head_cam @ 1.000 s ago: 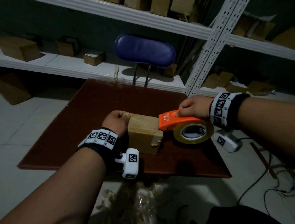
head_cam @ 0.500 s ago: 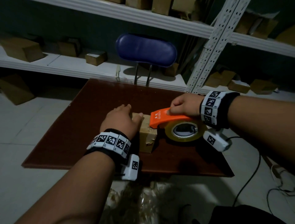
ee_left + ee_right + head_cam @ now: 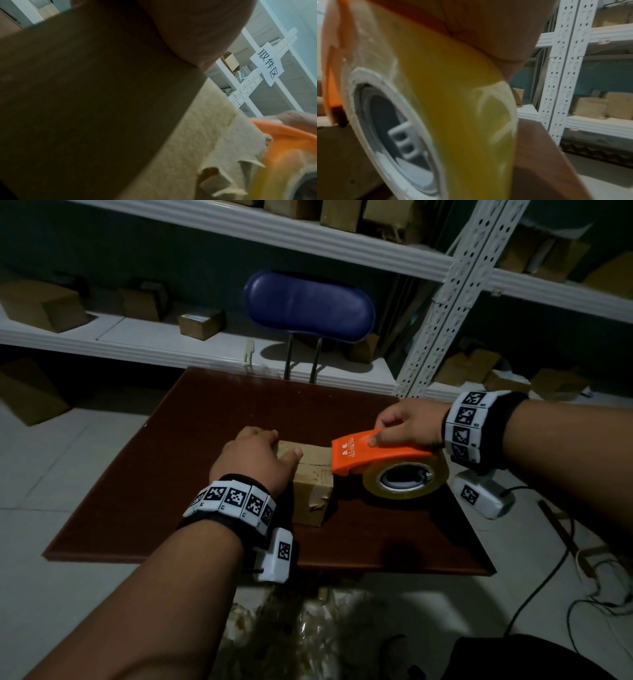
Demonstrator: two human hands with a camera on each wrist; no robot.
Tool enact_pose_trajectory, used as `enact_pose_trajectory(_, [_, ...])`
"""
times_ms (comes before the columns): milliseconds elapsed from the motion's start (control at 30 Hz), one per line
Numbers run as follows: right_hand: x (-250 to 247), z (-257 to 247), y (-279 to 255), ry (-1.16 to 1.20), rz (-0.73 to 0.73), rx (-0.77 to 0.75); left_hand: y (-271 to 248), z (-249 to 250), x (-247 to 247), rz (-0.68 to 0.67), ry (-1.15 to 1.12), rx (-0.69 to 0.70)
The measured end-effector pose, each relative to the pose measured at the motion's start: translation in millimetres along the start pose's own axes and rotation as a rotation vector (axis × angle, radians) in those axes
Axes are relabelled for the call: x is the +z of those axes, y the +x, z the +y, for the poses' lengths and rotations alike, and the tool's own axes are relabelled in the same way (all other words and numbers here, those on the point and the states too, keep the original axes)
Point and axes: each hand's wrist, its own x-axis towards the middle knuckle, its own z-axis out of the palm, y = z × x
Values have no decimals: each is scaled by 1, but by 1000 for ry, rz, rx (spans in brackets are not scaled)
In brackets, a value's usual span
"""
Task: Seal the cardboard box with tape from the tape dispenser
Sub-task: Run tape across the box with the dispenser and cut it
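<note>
A small cardboard box (image 3: pixel 313 484) sits on the dark brown table (image 3: pixel 191 460), with torn tape on its near side (image 3: pixel 228 155). My left hand (image 3: pixel 257 455) lies over the box's left top, fingers over the far edge and thumb along the top. My right hand (image 3: pixel 407 426) grips the orange tape dispenser (image 3: pixel 373 451), whose front edge meets the box's right top edge. The yellowish tape roll (image 3: pixel 406 477) hangs to the right of the box and fills the right wrist view (image 3: pixel 453 108).
A blue-backed chair (image 3: pixel 308 306) stands behind the table. White metal shelving (image 3: pixel 442 313) with several cardboard boxes lines the back wall. Crumpled plastic (image 3: pixel 298 631) lies on the floor by the table's near edge, and cables (image 3: pixel 548 587) run at the right.
My left hand moved from the box's left side up onto its top. The dispenser moved left, then drew back right to the box's right top edge.
</note>
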Motion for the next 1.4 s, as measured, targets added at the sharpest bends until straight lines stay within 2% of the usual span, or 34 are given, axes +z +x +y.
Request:
enact_pose_trajectory(233, [-4, 19, -11, 25, -3, 29, 0, 1, 0, -8, 6, -2])
enact_pose_trajectory(500, [-8, 18, -13, -2, -20, 10, -1, 0, 0, -6, 10, -2])
enact_pose_trajectory(933, [-12, 32, -14, 12, -30, 67, 0, 1, 0, -6, 6, 4])
enact_pose_trajectory(1400, [-13, 30, -13, 25, -48, 40, -3, 0, -2, -17, -14, -4])
